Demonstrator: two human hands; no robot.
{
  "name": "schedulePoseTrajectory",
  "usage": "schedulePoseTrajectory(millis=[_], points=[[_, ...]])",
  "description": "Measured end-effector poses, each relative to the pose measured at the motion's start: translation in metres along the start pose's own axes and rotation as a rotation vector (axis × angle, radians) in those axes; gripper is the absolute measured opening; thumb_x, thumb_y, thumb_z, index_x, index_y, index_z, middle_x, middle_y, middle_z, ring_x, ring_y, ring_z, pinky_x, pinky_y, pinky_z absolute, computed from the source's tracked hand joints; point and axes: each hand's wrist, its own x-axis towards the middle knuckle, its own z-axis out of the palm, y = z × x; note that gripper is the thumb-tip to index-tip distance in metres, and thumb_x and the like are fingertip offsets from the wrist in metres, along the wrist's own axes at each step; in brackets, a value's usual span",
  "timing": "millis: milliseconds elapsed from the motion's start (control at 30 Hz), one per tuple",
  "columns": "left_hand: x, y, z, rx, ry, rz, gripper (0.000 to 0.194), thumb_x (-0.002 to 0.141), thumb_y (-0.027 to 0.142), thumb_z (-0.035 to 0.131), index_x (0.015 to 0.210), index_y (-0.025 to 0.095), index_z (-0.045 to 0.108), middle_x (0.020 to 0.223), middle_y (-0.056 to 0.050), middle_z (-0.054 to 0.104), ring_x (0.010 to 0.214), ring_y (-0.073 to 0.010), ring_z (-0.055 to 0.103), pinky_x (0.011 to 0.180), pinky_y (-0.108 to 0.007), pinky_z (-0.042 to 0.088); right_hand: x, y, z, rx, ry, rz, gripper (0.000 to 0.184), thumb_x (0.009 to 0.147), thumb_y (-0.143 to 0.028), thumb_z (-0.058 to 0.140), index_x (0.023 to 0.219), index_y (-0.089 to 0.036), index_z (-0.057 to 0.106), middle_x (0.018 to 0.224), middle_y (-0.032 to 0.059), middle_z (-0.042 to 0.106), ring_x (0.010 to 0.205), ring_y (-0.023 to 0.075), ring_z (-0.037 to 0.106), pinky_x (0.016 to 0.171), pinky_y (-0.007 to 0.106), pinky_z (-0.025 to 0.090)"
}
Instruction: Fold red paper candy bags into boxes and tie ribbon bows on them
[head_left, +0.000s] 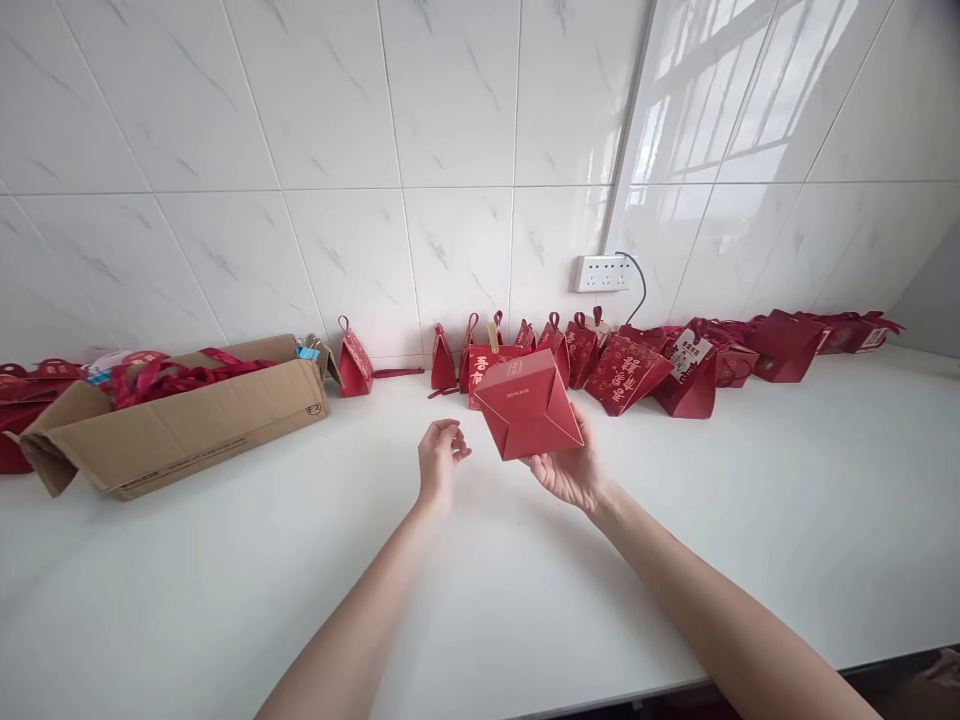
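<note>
My right hand [574, 465] grips a red gift box [529, 410] from below and behind, lifted above the white counter. The box is tilted so that its folded bottom and a side with small gold print face me. To the left of the box is my left hand [442, 455], apart from it, with fingers curled in and nothing visible in them. Behind the held box, a red box with large gold characters [480, 370] stands partly hidden.
A brown cardboard carton [217, 430] with red ribbons [180, 375] stands at the left. Several red gift boxes with ribbon loops line the tiled wall, one upright box [355, 362] beside the carton. A white power strip [601, 273] with a dark cable is on the wall.
</note>
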Motion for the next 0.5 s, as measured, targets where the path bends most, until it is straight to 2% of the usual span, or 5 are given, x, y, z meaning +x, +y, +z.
schedulePoseTrajectory(millis=[133,333,400,467,500], points=[[0.000,-0.002,0.001,0.022,-0.027,0.002,0.018,0.063,0.031,0.057,0.073,0.017,0.053,0.060,0.005,0.047,0.050,-0.0070,0.044,0.059,-0.026,0.046,0.000,0.001,0.000,0.001,-0.023,-0.024,0.044,0.081,-0.056,0.046,0.110,-0.023,0.048,0.097,0.0013,0.065,0.086,0.0133,0.064,0.065,0.022,0.057],[0.000,-0.004,0.000,0.053,-0.062,0.039,0.020,0.068,0.035,0.057,0.076,0.017,0.053,0.064,0.003,0.048,0.052,-0.0079,0.045,0.060,-0.028,0.045,-0.003,0.002,0.004,-0.032,-0.019,-0.053,0.048,0.083,-0.058,0.038,0.112,-0.022,0.048,0.101,0.0032,0.063,0.070,0.0075,0.062,0.061,0.017,0.055],[-0.005,0.000,0.004,0.059,-0.090,0.084,0.030,0.069,0.042,0.059,0.087,0.018,0.056,0.077,-0.001,0.054,0.064,-0.0113,0.051,0.064,-0.028,0.046,-0.004,0.003,0.007,-0.052,-0.020,-0.069,0.047,0.083,-0.058,0.040,0.113,-0.023,0.048,0.100,0.0019,0.063,0.072,0.0079,0.062,0.061,0.017,0.055],[-0.014,0.005,0.010,0.085,-0.174,0.197,0.049,0.069,0.050,0.062,0.108,0.022,0.054,0.104,-0.006,0.056,0.090,-0.0177,0.055,0.075,-0.030,0.047,-0.003,0.005,0.009,-0.066,-0.017,-0.080,0.046,0.082,-0.057,0.043,0.114,-0.024,0.048,0.100,0.0006,0.064,0.081,0.0095,0.063,0.064,0.018,0.056],[-0.019,0.007,0.014,0.102,-0.229,0.266,0.058,0.069,0.051,0.062,0.118,0.025,0.048,0.118,-0.007,0.051,0.104,-0.0206,0.051,0.081,-0.031,0.046,-0.003,0.006,0.009,-0.066,-0.022,-0.079,0.047,0.081,-0.056,0.045,0.115,-0.024,0.048,0.100,0.0002,0.064,0.085,0.0102,0.063,0.067,0.019,0.056]])
